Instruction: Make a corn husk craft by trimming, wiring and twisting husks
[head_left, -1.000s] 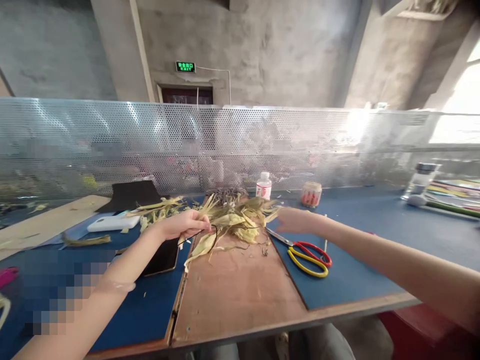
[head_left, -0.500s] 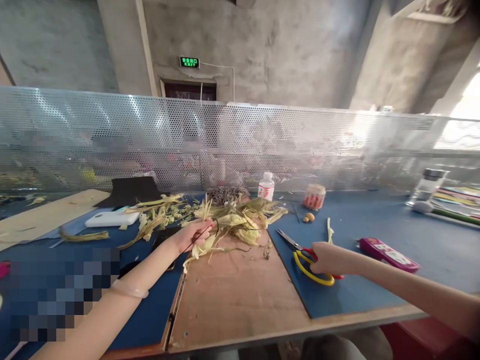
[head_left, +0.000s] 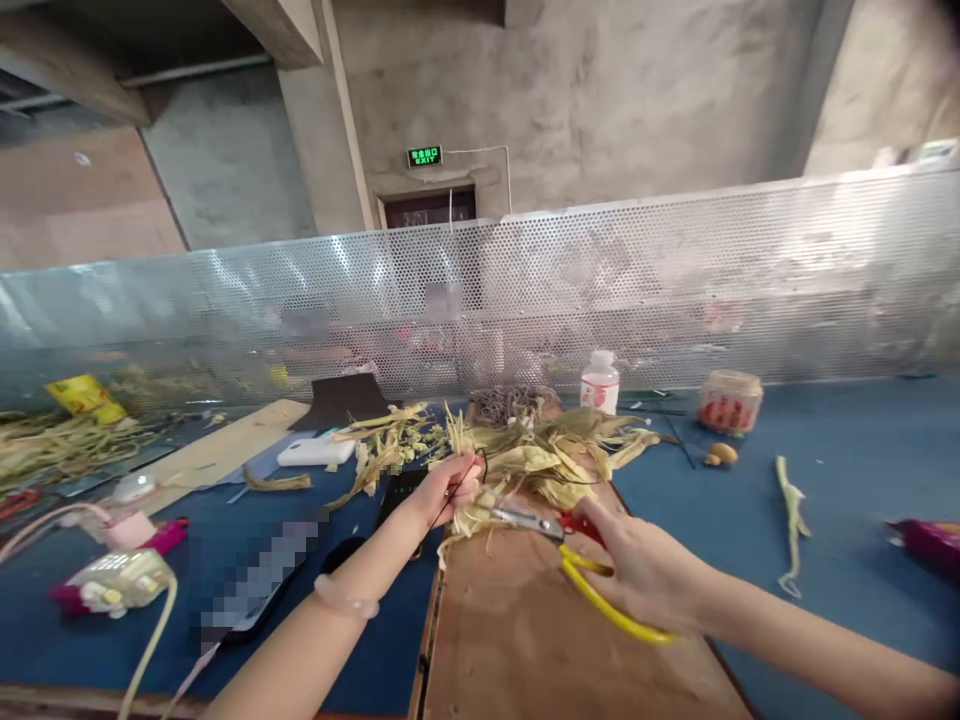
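My left hand [head_left: 448,490] is closed in a pinch on a thin black cord [head_left: 484,462], which loops above the fingers and trails down across the wrist. Pale dried husk strips [head_left: 455,428] stick up just behind that hand; whether they are in its grip is unclear. In my right hand [head_left: 637,565] are scissors [head_left: 529,522] with red and yellow handles. Their blades point left, with the tips close to my left fingers. A heap of dried corn husks [head_left: 551,465] lies behind both hands, over the far part of a wooden board [head_left: 525,640].
A white bottle [head_left: 600,385], a lidded jar [head_left: 729,402] and a small tan lump [head_left: 720,455] stand behind the board. A husk strip [head_left: 791,525] lies at right. To the left are a phone [head_left: 262,580], a white box [head_left: 315,452] and a plugged power strip [head_left: 120,580]. Perforated metal screens the back.
My right hand has lifted the scissors from the blue mat at right and brought them left, over the board, to my left hand. The view has turned left.
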